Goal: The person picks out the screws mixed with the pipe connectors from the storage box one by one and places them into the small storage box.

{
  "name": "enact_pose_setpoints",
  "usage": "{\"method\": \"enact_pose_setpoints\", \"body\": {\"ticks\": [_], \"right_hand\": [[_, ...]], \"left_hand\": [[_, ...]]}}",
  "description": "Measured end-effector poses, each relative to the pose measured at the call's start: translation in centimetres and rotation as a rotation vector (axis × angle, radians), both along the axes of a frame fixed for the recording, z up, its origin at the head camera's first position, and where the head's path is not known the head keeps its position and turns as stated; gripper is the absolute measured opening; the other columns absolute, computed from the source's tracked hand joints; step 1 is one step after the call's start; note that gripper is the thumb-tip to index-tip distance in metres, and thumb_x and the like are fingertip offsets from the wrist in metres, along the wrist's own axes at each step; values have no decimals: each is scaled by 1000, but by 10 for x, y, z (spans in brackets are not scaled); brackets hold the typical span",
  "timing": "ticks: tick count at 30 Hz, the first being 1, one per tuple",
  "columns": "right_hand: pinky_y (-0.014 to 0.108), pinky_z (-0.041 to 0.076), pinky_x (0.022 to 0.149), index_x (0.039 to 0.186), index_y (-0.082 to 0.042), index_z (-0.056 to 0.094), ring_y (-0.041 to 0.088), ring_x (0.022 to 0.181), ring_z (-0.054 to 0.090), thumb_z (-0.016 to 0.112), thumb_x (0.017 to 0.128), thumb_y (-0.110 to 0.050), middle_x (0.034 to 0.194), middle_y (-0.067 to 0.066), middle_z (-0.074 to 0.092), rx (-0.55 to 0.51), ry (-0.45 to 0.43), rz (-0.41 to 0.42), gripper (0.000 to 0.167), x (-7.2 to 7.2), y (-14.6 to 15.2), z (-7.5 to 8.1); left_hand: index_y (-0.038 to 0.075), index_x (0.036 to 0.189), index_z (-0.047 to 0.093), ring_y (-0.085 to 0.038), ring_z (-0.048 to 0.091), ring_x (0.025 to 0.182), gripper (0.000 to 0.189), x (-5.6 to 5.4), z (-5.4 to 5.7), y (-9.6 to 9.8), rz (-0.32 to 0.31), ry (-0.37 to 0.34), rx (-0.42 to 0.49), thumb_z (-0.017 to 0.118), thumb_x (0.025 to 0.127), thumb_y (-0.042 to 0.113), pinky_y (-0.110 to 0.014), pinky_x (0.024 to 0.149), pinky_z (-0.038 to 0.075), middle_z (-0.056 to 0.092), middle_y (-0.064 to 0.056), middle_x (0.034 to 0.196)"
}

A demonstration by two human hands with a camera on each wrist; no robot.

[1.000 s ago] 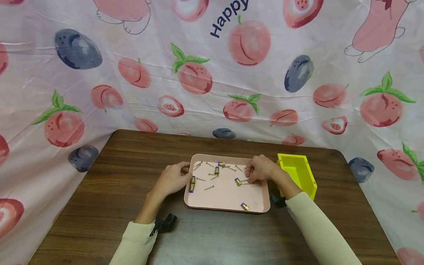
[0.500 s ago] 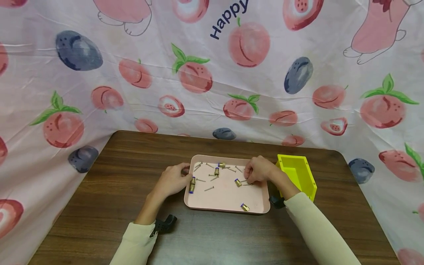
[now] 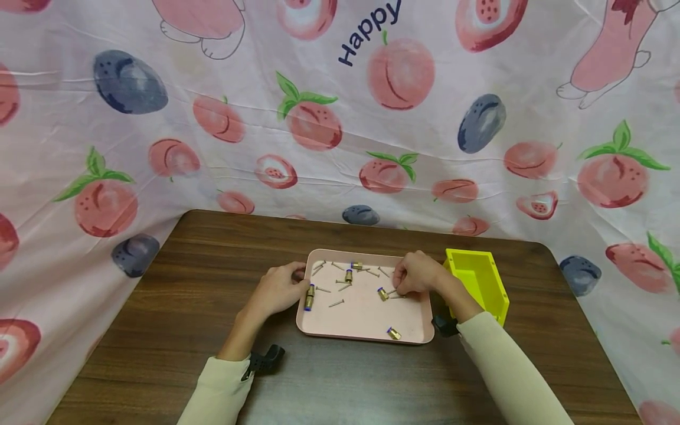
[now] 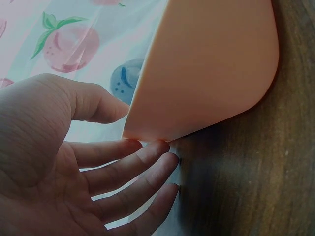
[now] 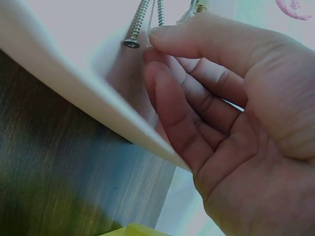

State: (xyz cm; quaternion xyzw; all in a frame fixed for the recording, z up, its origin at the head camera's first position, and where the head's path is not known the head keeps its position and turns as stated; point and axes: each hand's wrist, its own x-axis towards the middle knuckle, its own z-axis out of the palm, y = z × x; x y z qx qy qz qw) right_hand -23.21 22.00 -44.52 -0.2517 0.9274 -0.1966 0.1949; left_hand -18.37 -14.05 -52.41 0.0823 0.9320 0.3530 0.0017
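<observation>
A shallow pink tray [image 3: 345, 327] holds several screws [image 3: 336, 303] and several brass fittings with blue collars [image 3: 394, 333]. My left hand [image 3: 277, 289] holds the tray's left rim. In the left wrist view its thumb lies at the rim, and its index and middle fingertips touch the outer wall. At the right end, my right hand [image 3: 418, 273] reaches in with curled fingers. Its thumb and fingertips pinch at the head end of a screw [image 5: 161, 12], whose head is hidden behind the thumb. Another screw [image 5: 131, 43] lies just beside them, its cross-slotted head visible.
A yellow open box [image 3: 480, 277] stands right of the tray, partly behind the right forearm. Both lie on a dark wooden table [image 3: 228, 242]. A fruit-print cloth [image 3: 329, 195] hangs behind and at the sides. One brass fitting [image 3: 383, 294] lies near the right fingertips.
Both hands stay almost in place. The screw at the right fingertips has tilted slightly. The whole head view has shifted a little.
</observation>
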Motion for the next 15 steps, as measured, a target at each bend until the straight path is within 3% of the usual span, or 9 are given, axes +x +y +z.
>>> {"method": "enact_pose_setpoints", "body": {"ticks": [4, 5, 9, 10, 15], "right_hand": [[28, 45, 65, 78, -16, 79, 10, 66, 55, 89, 82, -9, 66, -9, 62, -43, 14, -9, 13, 1, 3, -1], [28, 45, 65, 78, -16, 80, 10, 66, 55, 89, 82, -10, 66, -9, 62, -55, 17, -11, 12, 1, 3, -1], [29, 44, 65, 79, -15, 80, 10, 65, 54, 87, 81, -10, 66, -10, 63, -105, 28, -18, 9, 2, 6, -1], [29, 44, 65, 79, -15, 80, 10, 64, 54, 87, 81, -10, 66, -9, 63, -116, 29, -21, 8, 2, 7, -1], [28, 45, 64, 80, -13, 80, 10, 64, 54, 87, 82, -12, 68, -8, 64, -161, 24, -45, 7, 2, 9, -3]], "left_hand": [[2, 138, 73, -25, 75, 105, 50, 3, 6, 0, -8, -2, 4, 70, 98, 33, -49, 91, 57, 80, -2, 108], [3, 137, 74, -24, 75, 103, 50, -1, -1, -1, 3, -6, -2, 70, 98, 34, -49, 90, 57, 80, 0, 106], [5, 139, 73, -23, 75, 105, 51, -4, -8, -2, 3, -13, -11, 70, 98, 35, -50, 91, 57, 80, 1, 108], [5, 140, 73, -23, 75, 106, 51, -1, -3, -1, -5, -5, -10, 69, 99, 35, -48, 93, 57, 80, 1, 110], [6, 140, 74, -23, 75, 106, 51, -2, -5, -1, 2, -4, -9, 71, 98, 34, -48, 93, 57, 80, 2, 109]]}}
